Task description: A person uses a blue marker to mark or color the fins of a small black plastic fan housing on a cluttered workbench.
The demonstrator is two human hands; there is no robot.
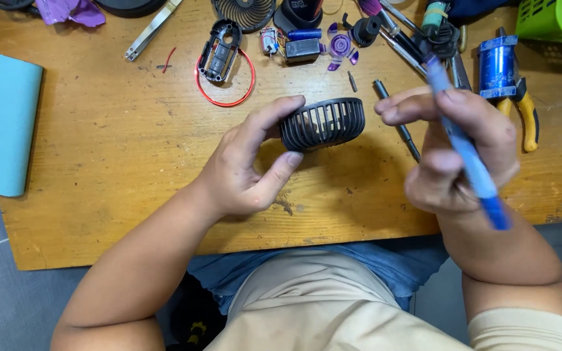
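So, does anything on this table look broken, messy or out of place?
Nothing looks spilled. A small fan lies in pieces: the left hand holds a black grille, while a purple blade, a small motor and a black shell lie loose on the table. The right hand holds a blue tool.

Tabletop (118,149): bare wood, matt, scuffed and stained, grain showing. Fan grille (323,122) in left hand (242,169): dark plastic, ribbed, dull sheen. Screwdriver (466,149) in right hand (456,156): blue handle, smooth plastic, slightly glossy. Loose bit (398,120): dark metal. Pliers (528,117): yellow rubbery grips. Ring (226,81): red, glossy. Flat strip (153,29): bright metal.
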